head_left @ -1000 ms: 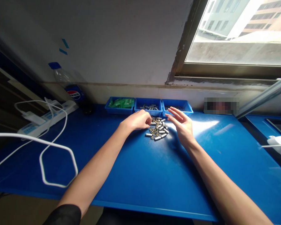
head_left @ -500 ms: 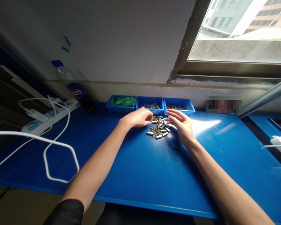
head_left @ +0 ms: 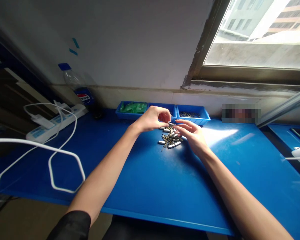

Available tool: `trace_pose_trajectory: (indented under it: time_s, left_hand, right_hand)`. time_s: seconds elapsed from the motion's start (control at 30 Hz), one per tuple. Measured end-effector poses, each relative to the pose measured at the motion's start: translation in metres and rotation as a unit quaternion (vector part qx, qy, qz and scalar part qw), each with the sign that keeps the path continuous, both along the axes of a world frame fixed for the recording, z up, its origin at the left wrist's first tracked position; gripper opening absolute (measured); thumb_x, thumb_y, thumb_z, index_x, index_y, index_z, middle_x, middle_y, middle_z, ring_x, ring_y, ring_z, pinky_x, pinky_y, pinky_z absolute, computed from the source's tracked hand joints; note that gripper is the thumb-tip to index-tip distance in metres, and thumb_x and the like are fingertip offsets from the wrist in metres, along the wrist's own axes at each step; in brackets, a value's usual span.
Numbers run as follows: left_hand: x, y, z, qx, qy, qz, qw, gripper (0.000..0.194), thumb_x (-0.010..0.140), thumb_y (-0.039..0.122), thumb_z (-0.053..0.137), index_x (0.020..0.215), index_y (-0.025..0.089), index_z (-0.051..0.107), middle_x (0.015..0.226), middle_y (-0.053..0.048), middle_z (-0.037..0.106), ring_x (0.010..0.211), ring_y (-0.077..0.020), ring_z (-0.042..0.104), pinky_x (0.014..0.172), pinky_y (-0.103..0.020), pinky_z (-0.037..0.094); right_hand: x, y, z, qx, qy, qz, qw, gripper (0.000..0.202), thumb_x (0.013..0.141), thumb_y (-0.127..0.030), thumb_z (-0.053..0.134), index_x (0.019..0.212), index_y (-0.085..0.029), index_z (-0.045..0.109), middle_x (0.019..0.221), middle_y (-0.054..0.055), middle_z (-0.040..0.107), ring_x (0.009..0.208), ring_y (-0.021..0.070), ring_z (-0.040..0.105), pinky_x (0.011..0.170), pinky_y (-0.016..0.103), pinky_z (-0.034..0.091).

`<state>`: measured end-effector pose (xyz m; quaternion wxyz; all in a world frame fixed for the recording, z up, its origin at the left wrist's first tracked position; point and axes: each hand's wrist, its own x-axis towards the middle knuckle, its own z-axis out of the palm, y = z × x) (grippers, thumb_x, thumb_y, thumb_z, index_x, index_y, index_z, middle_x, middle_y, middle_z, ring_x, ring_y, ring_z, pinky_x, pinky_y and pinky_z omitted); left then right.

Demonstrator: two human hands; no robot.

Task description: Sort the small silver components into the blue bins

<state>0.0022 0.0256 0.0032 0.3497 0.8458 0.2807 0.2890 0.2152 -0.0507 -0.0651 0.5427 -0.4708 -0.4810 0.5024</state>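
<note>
A small heap of silver metal blocks and thin brass-coloured pins (head_left: 170, 140) lies on the blue table (head_left: 150, 186). Over its far left edge, my left hand (head_left: 153, 117) has thumb and forefinger pinched together; whatever is between the tips is too small to make out. My right hand (head_left: 193, 136) reaches in from the right, fingers stretched and apart, their tips at the heap's right side. Behind the hands stand three blue bins: the left bin (head_left: 128, 116) with green plastic bags, the middle bin (head_left: 173, 117) mostly covered by my left hand, and the right bin (head_left: 196, 120) with dark pins.
A cola bottle (head_left: 83, 96) and a white power strip (head_left: 52, 123) stand at the back left. A white cable (head_left: 65, 151) loops over the table's left part. Behind the bins rises the wall (head_left: 140, 50), with a window (head_left: 255, 50) at the right.
My left hand has risen slightly and moved right, now covering more of the middle bin. My right hand's fingertips have come nearer to it over the heap.
</note>
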Motion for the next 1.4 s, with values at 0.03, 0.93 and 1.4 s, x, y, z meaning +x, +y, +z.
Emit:
trace_pose_trajectory:
  time_s: [0.03,0.93,1.4]
  left_hand:
    - [0.000,0.000,0.000,0.003,-0.001,-0.002,1.000,0.010,0.073,0.011,0.074,0.082,0.012,0.073,0.079,-0.003,0.075,0.073,-0.0135,0.069,0.071,-0.022,0.054]
    - [0.002,0.005,-0.028,-0.059,0.261,-0.069,0.961,0.013,0.077,0.024,0.079,0.088,0.017,0.081,0.085,-0.005,0.078,0.076,-0.0164,0.070,0.067,-0.021,0.049]
    - [-0.001,0.011,-0.038,-0.046,0.260,-0.059,0.963,0.004,0.077,0.019,0.076,0.077,0.015,0.075,0.077,-0.003,0.073,0.070,-0.0144,0.066,0.060,-0.022,0.044]
  right_hand:
    - [0.000,0.000,0.000,-0.001,0.005,0.005,1.000,0.042,0.076,-0.043,0.088,0.112,-0.025,0.078,0.099,0.006,0.081,0.083,0.0207,0.072,0.077,0.035,0.056]
    - [0.011,0.010,-0.002,0.061,0.023,-0.134,0.989,0.030,0.082,-0.036,0.077,0.108,-0.023,0.080,0.120,0.009,0.078,0.092,0.0243,0.076,0.084,0.040,0.060]
    - [0.012,0.009,-0.002,0.000,0.026,-0.148,0.989,0.019,0.077,-0.033,0.076,0.091,-0.021,0.078,0.084,0.005,0.077,0.065,0.0151,0.066,0.065,0.031,0.053]
